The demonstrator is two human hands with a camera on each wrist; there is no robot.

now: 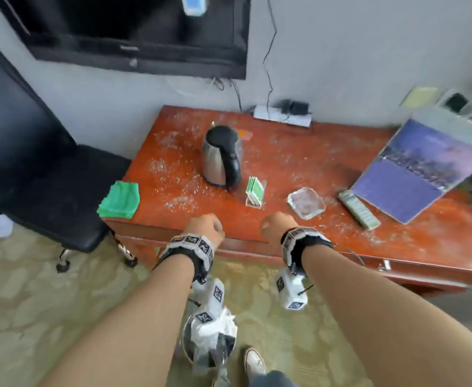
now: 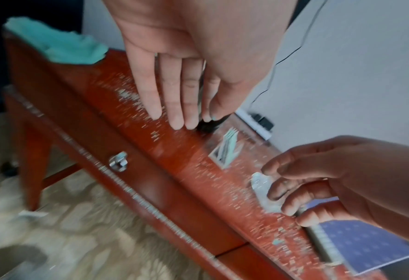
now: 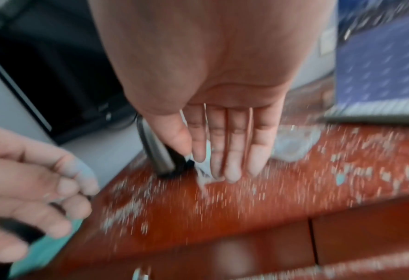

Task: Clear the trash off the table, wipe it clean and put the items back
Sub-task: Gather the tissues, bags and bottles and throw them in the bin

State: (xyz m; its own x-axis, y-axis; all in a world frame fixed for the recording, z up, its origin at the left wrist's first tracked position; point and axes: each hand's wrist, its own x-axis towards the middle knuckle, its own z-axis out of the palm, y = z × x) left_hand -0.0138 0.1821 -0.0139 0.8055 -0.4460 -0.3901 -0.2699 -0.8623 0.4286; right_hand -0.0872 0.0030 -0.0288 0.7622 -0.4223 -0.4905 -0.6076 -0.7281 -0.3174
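Note:
A red-brown table [image 1: 285,166] is strewn with small white crumbs [image 1: 179,202]. On it stand a steel kettle [image 1: 222,157], a clear holder of green tea bags [image 1: 255,191], a glass ashtray [image 1: 306,203], a remote [image 1: 359,209] and a purple folder [image 1: 413,174]. A green cloth [image 1: 119,200] lies on the left front corner. My left hand [image 1: 205,229] hovers over the front edge with straight fingers [image 2: 179,106] pointing down, holding nothing. My right hand [image 1: 278,227] hovers beside it, near the ashtray, its fingers [image 3: 225,151] relaxed and empty.
A bin [image 1: 209,342] lined with a white bag stands on the carpet between my arms. A black wheeled chair [image 1: 61,191] is left of the table. A power strip [image 1: 282,115] lies at the table's back edge by the wall. A drawer knob [image 2: 118,162] sits on the front.

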